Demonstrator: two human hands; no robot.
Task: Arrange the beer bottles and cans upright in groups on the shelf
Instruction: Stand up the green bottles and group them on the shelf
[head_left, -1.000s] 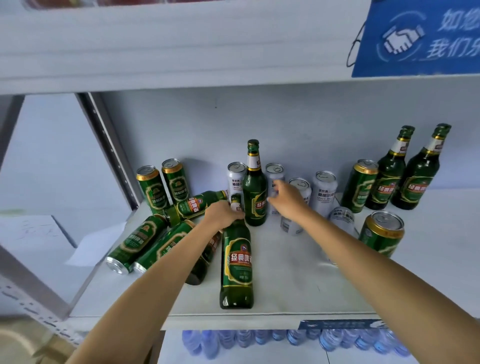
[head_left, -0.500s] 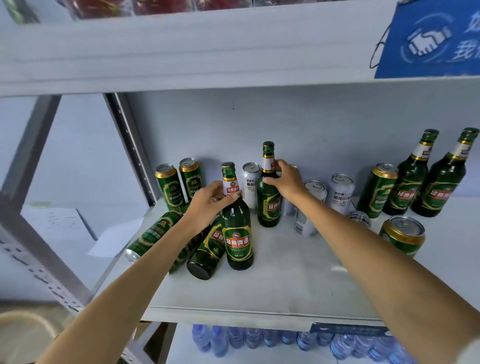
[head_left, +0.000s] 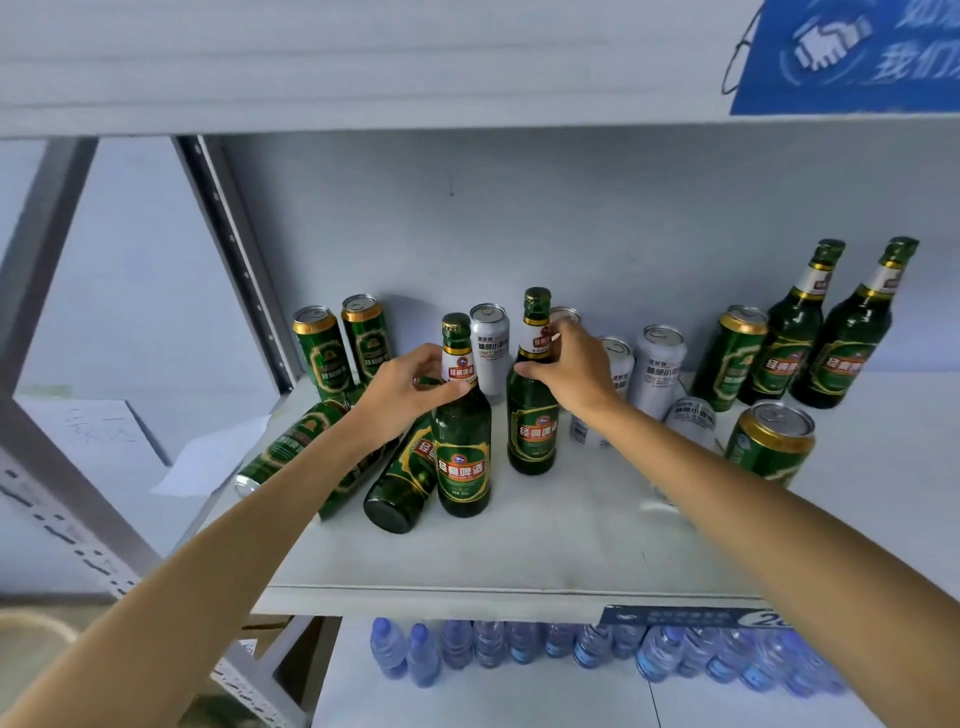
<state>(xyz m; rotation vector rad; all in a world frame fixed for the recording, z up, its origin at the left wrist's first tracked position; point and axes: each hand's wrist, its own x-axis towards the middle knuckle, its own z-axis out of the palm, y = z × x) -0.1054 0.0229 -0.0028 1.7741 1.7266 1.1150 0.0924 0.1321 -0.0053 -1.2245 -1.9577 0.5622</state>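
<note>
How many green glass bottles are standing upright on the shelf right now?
4: one in the left hand at, one in the right hand at, two at far right. None look hidden.

The beer bottle (head_left: 462, 441) in the left hand (head_left: 402, 395) is dark green glass with a green cap, a white neck label with red, and a green body label edged in gold with a red band; the beer bottle (head_left: 532, 415) in the right hand (head_left: 571, 371) matches it; left of the left hand, two upright beer cans (head_left: 340, 351) are green with gold rims; between the hands a craft beer can (head_left: 490, 356) is white and silver; right of the right hand stand two more white cans (head_left: 657, 371), green-and-gold cans (head_left: 769, 441) and two dark green bottles (head_left: 821, 332); the shelf (head_left: 571, 545) is pale grey; above hangs a blue sign (head_left: 852, 57) with white print.
</note>
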